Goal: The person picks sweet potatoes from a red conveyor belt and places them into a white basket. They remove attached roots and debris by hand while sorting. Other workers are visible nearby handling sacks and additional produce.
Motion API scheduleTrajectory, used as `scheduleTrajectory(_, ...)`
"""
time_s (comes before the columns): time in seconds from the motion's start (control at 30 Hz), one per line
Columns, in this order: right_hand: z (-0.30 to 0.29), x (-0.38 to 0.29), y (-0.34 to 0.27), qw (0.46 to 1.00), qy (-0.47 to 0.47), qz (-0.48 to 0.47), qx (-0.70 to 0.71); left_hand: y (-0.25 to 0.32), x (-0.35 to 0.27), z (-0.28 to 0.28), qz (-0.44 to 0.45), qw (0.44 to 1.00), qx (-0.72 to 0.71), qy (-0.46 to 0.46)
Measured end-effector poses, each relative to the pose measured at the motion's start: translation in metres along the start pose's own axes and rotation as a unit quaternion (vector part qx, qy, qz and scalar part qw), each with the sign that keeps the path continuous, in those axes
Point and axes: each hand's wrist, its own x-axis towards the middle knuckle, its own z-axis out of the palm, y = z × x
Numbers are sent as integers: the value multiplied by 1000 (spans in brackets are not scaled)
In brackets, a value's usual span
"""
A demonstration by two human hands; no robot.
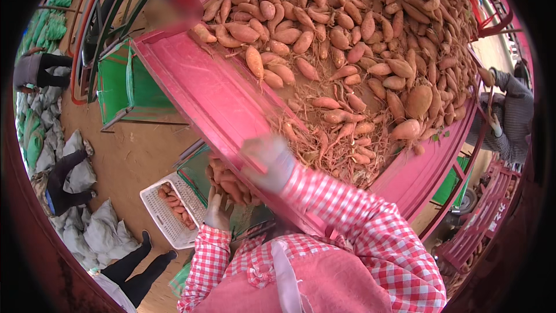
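Note:
A big heap of sweet potatoes with thin roots fills a red metal truck bed. My right hand, gloved and blurred by motion, is over the bed's red side wall, near the loose roots; its fingers are too blurred to read. Below and outside that wall, my left hand, also gloved, is at the near side of a cluster of sweet potatoes above a green mesh-sided container. Its fingers touch the cluster, but whether it grips any is unclear.
A white plastic crate holding sweet potatoes stands on the dirt ground at left. Beyond are a green open bin and filled sacks. Several people stand or bend around, one beside the bed at right. A red cart is at lower right.

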Motion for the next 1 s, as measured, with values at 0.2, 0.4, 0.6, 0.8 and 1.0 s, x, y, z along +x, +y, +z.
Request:
scheduleTrajectory(0.2,-57,127,183,894,-84,234,-372,-20,2,21,140,985,-18,-99)
scheduleTrajectory(0.4,-50,204,254,856,-194,227,-422,11,1,42,259,962,28,-79)
scheduleTrajectory(0.6,-62,192,235,819,-256,303,-415,24,13,56,253,966,41,-43)
scheduleTrajectory(0.8,-59,140,238,870,-166,264,-381,38,4,59,313,945,96,-5)
scheduleTrajectory(1.0,-77,39,273,914,230,330,47,52,-10,76,246,951,-34,-184)
